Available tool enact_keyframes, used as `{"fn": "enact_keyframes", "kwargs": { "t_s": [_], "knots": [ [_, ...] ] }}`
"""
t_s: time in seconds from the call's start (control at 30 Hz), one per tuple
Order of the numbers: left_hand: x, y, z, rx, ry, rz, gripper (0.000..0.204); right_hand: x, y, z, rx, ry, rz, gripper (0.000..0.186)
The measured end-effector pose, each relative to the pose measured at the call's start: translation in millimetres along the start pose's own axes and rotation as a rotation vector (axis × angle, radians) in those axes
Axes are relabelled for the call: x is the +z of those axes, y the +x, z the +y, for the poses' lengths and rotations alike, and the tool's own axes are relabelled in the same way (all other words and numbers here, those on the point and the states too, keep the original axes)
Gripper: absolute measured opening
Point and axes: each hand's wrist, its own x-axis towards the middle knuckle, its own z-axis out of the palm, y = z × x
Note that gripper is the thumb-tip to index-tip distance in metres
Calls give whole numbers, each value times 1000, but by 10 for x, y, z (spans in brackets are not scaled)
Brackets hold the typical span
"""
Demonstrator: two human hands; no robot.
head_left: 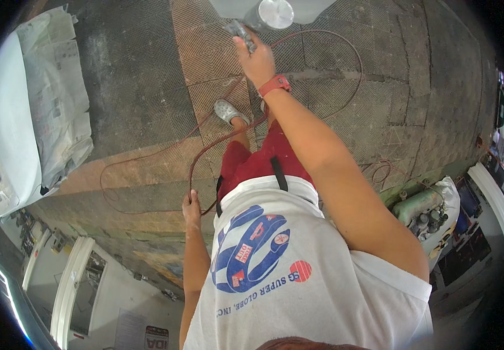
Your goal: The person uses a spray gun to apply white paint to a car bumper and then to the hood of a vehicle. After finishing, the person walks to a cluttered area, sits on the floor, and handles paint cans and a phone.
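Observation:
Closed around the handle of a grey metal spray gun, my right hand is stretched out ahead. A round cup with a pale, shiny top sits at the gun's right side. Just beyond the gun is the edge of a smooth white panel, cut off by the picture's top. My left hand is low at my left side, its fingers closed on a dark red hose. That hose rises past my legs toward my right forearm, which hides part of its run.
Hose loops trail over the patterned floor mats. At the left stands a white curved panel edged with masking paper. A green tank with machinery is at the right. A white frame stands at the lower left.

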Motion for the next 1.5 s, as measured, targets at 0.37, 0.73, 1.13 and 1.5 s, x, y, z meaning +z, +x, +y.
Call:
{"fn": "enact_keyframes", "kwargs": {
  "t_s": [0.37,0.73,1.13,1.5],
  "knots": [
    [307,59,624,66,324,-77,58,-1144,92,915,108,-134,273,59],
    [482,53,1139,221,363,-44,57,-1801,296,1182,379,134,555,73],
    [315,104,628,106,292,-33,49,-668,-48,881,145,-99,250,64],
    [-117,60,430,-94,190,127,59,344,-124,288,0,-74,63,59]
  ]
}}
